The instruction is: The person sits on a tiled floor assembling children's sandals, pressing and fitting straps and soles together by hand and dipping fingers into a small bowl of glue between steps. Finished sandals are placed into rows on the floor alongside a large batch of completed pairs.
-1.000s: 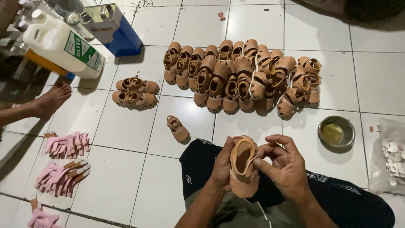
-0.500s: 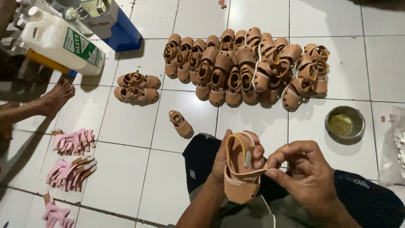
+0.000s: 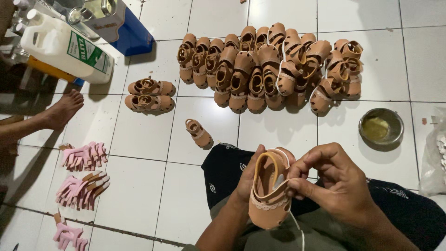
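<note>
I hold a small tan sandal (image 3: 269, 195) over my lap, sole toward me, with a lace-trimmed front band and a yellow-lined heel strap. My left hand (image 3: 246, 179) grips its left side. My right hand (image 3: 332, 183) pinches the band at the sandal's right edge, and a white thread (image 3: 297, 225) hangs down from there. One loose tan sandal (image 3: 198, 133) lies on the white tiles just beyond my knee. A big pile of the same tan sandals (image 3: 274, 65) fills the floor farther out.
Two sandal pairs (image 3: 149, 95) lie left of the pile. Pink strap pieces (image 3: 83, 174) sit in bunches at the left. Another person's bare foot (image 3: 60, 111) rests near a white jug (image 3: 65, 49) and a blue box (image 3: 125, 28). A metal bowl (image 3: 381, 129) and a plastic bag (image 3: 434, 158) stand at right.
The view has shifted slightly. My right hand has moved closer onto the sandal's band, pulling the thread tighter; my left hand keeps its grip.
</note>
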A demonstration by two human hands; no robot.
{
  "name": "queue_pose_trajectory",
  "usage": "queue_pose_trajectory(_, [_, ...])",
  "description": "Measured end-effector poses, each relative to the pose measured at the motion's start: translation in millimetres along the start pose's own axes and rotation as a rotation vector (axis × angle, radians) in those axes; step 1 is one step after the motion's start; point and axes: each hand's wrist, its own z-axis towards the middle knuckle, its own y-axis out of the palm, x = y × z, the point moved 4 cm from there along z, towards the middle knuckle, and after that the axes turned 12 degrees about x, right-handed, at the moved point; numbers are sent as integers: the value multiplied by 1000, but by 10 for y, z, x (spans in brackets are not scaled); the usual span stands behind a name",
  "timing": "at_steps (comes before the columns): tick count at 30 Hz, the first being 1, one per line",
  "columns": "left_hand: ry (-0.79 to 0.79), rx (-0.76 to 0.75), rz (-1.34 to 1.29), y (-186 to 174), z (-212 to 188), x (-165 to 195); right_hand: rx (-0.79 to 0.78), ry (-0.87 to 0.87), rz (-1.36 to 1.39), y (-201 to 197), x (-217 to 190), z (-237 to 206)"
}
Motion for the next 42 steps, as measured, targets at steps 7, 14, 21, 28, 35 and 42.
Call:
queue_pose_trajectory(7, [-97,-119,-92,-53,22,-92,-14,-76,8,-21,44,40])
queue_pose_trajectory(14, [-82,76,-10,-145,149,-78,84,-152,-251,-80,103,122])
queue_pose_trajectory(21, [545,462,841,-282,323,150,205,74,-396,-194,420,334])
queue_pose_trajectory(28, [194,559,343,-543,583,67,407,-63,-899,-1331,1104,744])
queue_pose_trajectory(35, [130,482,43,-637,794,-15,431,391,-1509,-2855,1924,924])
queue_pose_trajectory(42, [192,426,9,-487,946,4,522,520,-1401,-3046,1992,993])
